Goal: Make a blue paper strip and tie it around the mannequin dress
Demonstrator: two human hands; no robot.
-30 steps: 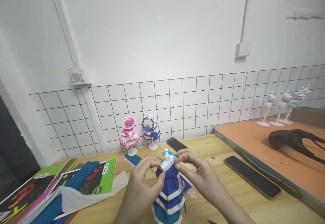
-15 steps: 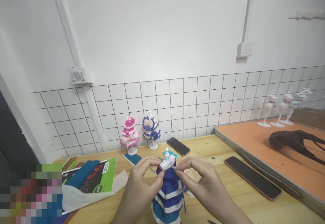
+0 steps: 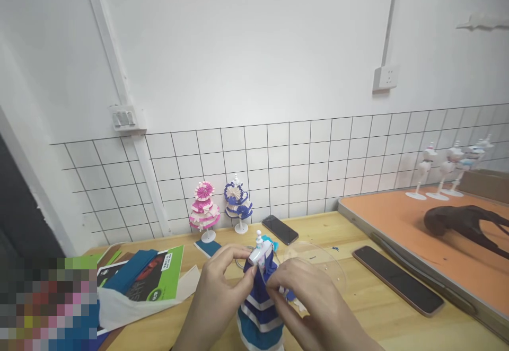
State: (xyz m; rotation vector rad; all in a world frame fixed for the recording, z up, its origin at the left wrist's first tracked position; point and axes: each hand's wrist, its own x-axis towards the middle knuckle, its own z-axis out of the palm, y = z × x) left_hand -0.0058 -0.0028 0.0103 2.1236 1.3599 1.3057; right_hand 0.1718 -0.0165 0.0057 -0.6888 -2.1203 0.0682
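A miniature dress-form mannequin [image 3: 261, 253] with a white upper body stands in front of me. It wears a dark blue dress [image 3: 256, 286] with white bands and a teal lower tier. My left hand [image 3: 222, 282] grips the mannequin at its left shoulder, thumb and forefinger closed around the edge. My right hand [image 3: 314, 295] is closed in a pinch at the right side of the dress, by the bodice, where its fingertips partly hide the material. A bright blue piece [image 3: 270, 243] shows behind the mannequin's shoulder.
Behind stand a pink paper-dressed mannequin [image 3: 204, 210] and a blue-and-white one [image 3: 237, 202]. Phones lie at the back [image 3: 280, 229] and right [image 3: 397, 279]. Papers and a green-black packet [image 3: 173, 269] lie left. An orange board [image 3: 382, 208] holds several bare mannequins and a dark object [image 3: 457, 221].
My right hand has moved down and slightly left from the mannequin's shoulder to the side of the dress, drawing the blue material across. My left hand keeps its hold.
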